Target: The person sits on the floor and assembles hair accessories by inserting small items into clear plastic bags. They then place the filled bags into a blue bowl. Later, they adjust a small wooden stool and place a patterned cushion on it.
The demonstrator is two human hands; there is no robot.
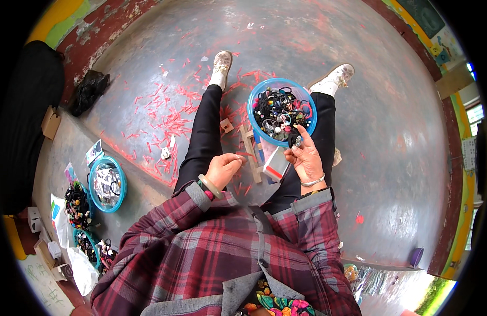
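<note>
My left hand (222, 171), with a pale bangle at the wrist, is closed in a pinch on a thin red strip (245, 154). To its right, my right hand (308, 162) grips a small black hair tie (293, 140) with a shiny ornament, index finger raised. That hand is at the near rim of a blue basin (251, 111), filled with black and coloured hair ties (283, 111). A white box with a red stripe (276, 165) sits between the hands, just below the basin. Part of the hair tie is hidden by my fingers.
Beside the box is a wooden frame (249, 155) between my outstretched legs. Red strips (172, 124) litter the floor. At left stand another blue basin (107, 209) of small packets, containers of hair ties (78, 205) and a black bag (89, 92). A purple container (416, 257) lies at lower right.
</note>
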